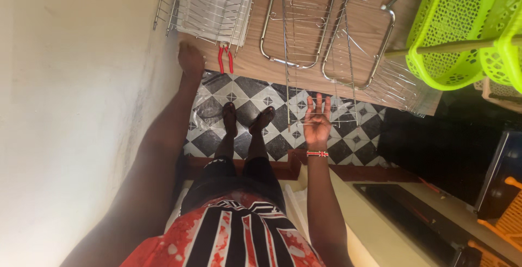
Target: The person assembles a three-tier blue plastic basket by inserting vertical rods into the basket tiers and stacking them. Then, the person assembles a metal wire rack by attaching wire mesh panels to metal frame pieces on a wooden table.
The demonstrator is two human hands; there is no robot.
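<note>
The left hand [190, 59] is seen closed at the corner of the wooden table [304, 11], its fingers curled against the table's edge; whether the edge is actually gripped cannot be told. Just beside it, one pair of red-handled pliers [225, 59] lies on the table, apart from the hand. The right hand [317, 121] is held wide open, all fingers spread and straight, with nothing held; its fingertips are close to the thin wires of a wire rack piece [348, 55], though contact cannot be confirmed. One striped wristband [317, 153] is worn on the right wrist. On the table, one chrome dish rack with a pale tray [213, 3] is seen near the left hand, and two looped chrome frame pieces [296, 22] lie side by side between it and the baskets. Two lime-green perforated plastic baskets [451, 28] are set at the table's far end, well apart from both hands. Below the table, a black-and-white checkered floor [244, 90] is visible, on which the person's two feet in sandals [247, 121] stand between the two arms. A red, black and white striped shirt [234, 234] is worn.
</note>
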